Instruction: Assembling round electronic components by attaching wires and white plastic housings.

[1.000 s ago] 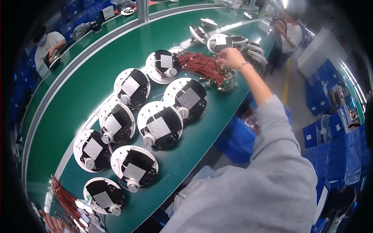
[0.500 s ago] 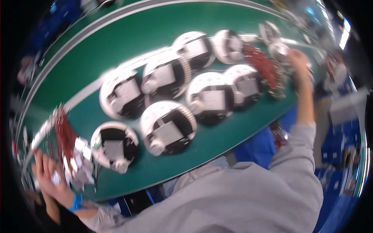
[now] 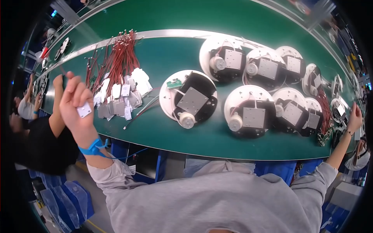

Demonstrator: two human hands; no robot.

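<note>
At the left, my left hand [image 3: 77,103] is raised with curled fingers, holding a small white plate [image 3: 84,110] with holes against the palm. A blue wrist strap [image 3: 94,147] circles that wrist. Beside it lies a pile of similar small plates [image 3: 130,91] on bundled red wires [image 3: 121,54]. My right hand [image 3: 354,118] reaches to the far right, its fingers drawn together near a round assembly [image 3: 339,110]; what they hold, if anything, is too small to make out. The nearest round white-and-black assembly to the pile carries a grey plate [image 3: 192,101] and a small motor [image 3: 187,120].
Several more round assemblies [image 3: 250,112] stand across the green table [image 3: 186,141]. Another red wire bundle [image 3: 325,112] lies at the right. A co-worker's arm [image 3: 57,105] is close beyond my left hand. Blue bins [image 3: 77,198] sit below at the left.
The view has swung left, so the table's things appear farther right. My left hand is raised higher, still with the white plate. My right hand remains out at the far right.
</note>
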